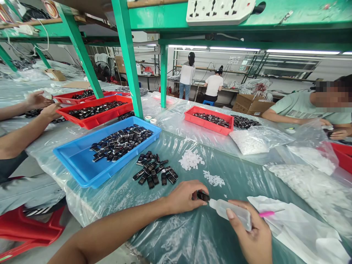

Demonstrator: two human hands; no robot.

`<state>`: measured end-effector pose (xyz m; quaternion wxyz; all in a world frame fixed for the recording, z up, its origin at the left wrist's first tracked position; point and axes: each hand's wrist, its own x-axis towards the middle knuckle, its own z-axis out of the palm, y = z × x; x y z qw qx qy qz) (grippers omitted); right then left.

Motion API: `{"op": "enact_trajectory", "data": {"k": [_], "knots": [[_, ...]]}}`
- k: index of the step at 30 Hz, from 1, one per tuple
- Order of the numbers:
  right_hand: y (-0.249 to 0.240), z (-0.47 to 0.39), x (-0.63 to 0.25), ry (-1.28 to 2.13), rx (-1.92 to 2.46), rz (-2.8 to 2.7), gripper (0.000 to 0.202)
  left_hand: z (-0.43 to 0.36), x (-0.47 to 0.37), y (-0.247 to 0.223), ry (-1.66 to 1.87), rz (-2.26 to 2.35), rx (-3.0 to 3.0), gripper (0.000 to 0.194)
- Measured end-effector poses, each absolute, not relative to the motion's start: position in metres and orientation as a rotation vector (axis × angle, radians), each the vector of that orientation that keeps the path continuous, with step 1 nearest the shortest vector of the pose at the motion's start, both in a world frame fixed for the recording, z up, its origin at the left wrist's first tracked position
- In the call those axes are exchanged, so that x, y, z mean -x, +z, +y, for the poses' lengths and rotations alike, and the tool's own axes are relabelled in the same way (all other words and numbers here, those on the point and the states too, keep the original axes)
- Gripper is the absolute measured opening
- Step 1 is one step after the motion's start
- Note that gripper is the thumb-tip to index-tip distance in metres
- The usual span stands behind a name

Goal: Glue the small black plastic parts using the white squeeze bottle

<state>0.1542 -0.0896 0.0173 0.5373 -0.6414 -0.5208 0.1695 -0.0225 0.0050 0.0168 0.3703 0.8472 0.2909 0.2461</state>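
Over the green table (192, 234), near its front edge, a small black piece (202, 196) is up in the left hand (183, 198). The piece is shiny and dark, shaped like a short, flat block, and it leans a little down to the right. The left hand pinches it between the thumb and the fingers, with the fingers curled round its far side. That arm comes in low from the left and lies almost straight from elbow to wrist. The right hand (254, 233) grips a soft, cloudy white bottle (233, 212), with the thumb on the near side and the fingers behind. The bottle is tipped on its side, and its narrow end points left, right at the end of the black piece; I cannot tell if they touch. Just past the left hand is a loose heap of black pieces (154, 170), beside a blue tray (75, 161) with many more in it. Two little piles of white bits (191, 160) sit to the right of the heap. A pink stick (266, 213) lies on a white sheet (305, 231) near the right hand.
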Motion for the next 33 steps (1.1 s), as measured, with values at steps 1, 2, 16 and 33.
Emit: {"op": "enact_trajectory", "data": {"k": [1, 2, 16, 33], "knots": [[0.018, -0.089, -0.154, 0.421, 1.526, -1.222, 0.027, 0.005, 0.023, 0.016, 0.635, 0.737, -2.174, 0.025], [0.018, -0.089, -0.154, 0.427, 1.525, -1.209, 0.027, 0.006, 0.023, 0.016, 0.636, 0.724, -2.171, 0.025], [0.01, -0.09, -0.165, 0.182, 1.528, -1.386, 0.022, 0.005, 0.024, 0.019, 0.602, 0.674, -2.02, 0.024], [0.012, -0.089, -0.157, 0.319, 1.486, -1.313, 0.025, 0.006, 0.023, 0.016, 0.57, 0.713, -1.975, 0.024]]}}
